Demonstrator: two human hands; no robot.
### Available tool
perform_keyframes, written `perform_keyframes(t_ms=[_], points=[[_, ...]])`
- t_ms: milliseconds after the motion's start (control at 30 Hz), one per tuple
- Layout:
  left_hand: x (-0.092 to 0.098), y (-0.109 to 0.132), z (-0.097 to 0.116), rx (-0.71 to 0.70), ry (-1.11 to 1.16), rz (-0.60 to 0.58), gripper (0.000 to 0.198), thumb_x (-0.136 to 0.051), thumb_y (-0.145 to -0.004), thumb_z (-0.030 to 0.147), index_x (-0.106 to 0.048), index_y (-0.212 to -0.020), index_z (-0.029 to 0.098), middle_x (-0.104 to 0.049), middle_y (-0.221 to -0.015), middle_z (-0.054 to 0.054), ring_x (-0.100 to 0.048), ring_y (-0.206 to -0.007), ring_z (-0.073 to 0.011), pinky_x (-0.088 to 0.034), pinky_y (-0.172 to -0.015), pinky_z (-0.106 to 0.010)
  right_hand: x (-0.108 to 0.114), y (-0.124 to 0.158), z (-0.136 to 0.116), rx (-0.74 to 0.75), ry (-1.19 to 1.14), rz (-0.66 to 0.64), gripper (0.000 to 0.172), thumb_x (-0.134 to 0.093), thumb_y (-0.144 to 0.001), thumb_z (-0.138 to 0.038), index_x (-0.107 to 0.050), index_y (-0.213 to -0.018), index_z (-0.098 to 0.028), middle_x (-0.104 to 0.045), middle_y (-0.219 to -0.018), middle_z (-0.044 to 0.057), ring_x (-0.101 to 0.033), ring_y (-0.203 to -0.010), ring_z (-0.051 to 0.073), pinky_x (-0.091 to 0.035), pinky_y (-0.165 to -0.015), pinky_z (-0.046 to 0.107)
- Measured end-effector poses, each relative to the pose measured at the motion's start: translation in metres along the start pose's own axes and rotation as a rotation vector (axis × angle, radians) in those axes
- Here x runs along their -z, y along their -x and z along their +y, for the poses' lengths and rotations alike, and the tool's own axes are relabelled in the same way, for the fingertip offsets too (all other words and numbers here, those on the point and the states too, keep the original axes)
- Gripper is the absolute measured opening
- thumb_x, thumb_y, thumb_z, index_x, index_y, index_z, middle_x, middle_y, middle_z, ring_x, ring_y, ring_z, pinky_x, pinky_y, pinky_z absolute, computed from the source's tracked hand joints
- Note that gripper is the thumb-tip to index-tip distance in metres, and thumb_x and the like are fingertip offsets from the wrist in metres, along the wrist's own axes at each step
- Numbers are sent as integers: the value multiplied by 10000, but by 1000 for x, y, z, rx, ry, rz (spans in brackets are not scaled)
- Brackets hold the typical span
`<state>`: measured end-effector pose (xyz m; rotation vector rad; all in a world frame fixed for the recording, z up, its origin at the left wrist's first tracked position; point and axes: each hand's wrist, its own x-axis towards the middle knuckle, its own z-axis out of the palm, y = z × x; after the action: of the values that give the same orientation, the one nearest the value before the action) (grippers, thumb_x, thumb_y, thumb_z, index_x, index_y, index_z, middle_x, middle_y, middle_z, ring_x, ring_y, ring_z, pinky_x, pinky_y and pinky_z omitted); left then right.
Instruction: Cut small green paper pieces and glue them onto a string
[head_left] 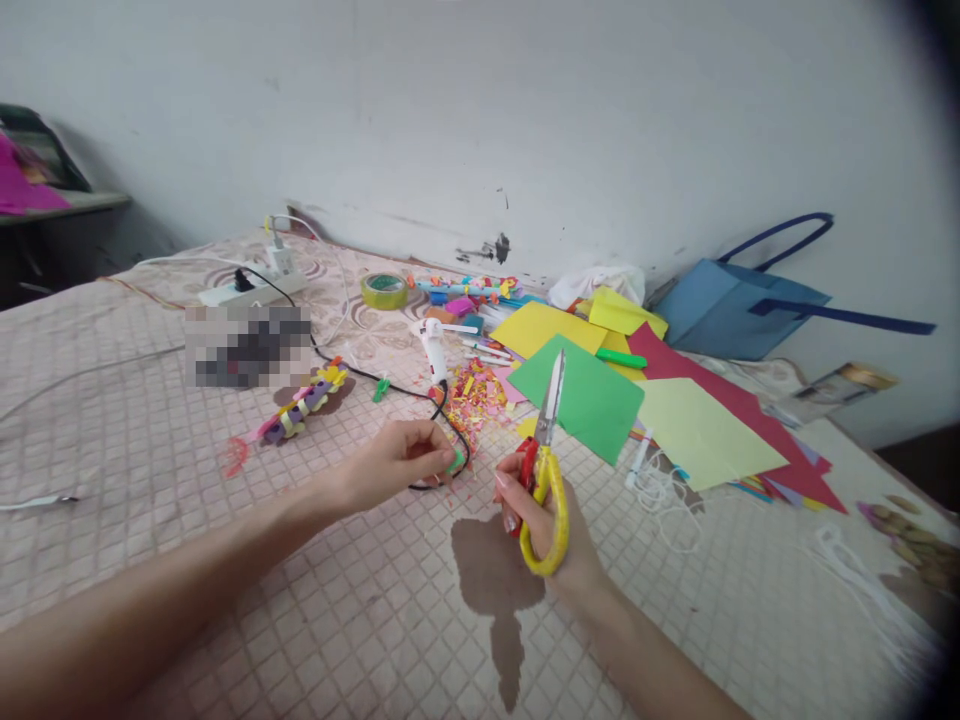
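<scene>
My right hand (pixel 551 520) grips a pair of scissors (pixel 550 440) with one yellow and one red handle, its blades together and pointing up and away. To its left, my left hand (pixel 412 462) has thumb and fingers pinched on a small green paper piece (pixel 455 461), most of which the fingers cover. A black cord (pixel 466 440) loops beside these fingers and runs to a white hot glue gun (pixel 431 350) standing behind. Paper scraps (pixel 480 395) in red, yellow and pink are heaped beyond both hands. A small green shape (pixel 381 388) lies near the cord.
Coloured paper sheets (pixel 577 395) spread to the right, with white string (pixel 667 500) before them. A blue bag (pixel 739 305) leans at the wall. Yellow tape (pixel 384 291), a power strip (pixel 255 285) and a decorated purple-yellow stick (pixel 304 405) lie on the left part of the quilted cover.
</scene>
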<state>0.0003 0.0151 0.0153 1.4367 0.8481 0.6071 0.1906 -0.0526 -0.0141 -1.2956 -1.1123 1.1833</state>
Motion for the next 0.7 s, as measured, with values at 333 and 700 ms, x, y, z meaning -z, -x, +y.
perform_keyframes(t_ms=[333, 700], points=[[-28, -14, 10, -95, -217, -49, 217, -586, -777, 335, -549, -689, 140, -559, -615, 1, -504, -567, -104, -383, -516, -207, 3, -1, -9, 105, 56, 44, 250, -663, -734, -330, -561, -920, -197, -619, -815, 15, -570, -660, 137, -440, -525, 226], [-26, -12, 8, 9, 5, -68, 257, -621, -754, 383, -560, -712, 137, -590, -616, 2, -545, -577, -106, -433, -572, -229, 3, -2, -14, 109, 96, 67, 156, -613, -738, -280, -545, -849, -194, -605, -738, 5, -561, -631, 138, -439, -548, 240]])
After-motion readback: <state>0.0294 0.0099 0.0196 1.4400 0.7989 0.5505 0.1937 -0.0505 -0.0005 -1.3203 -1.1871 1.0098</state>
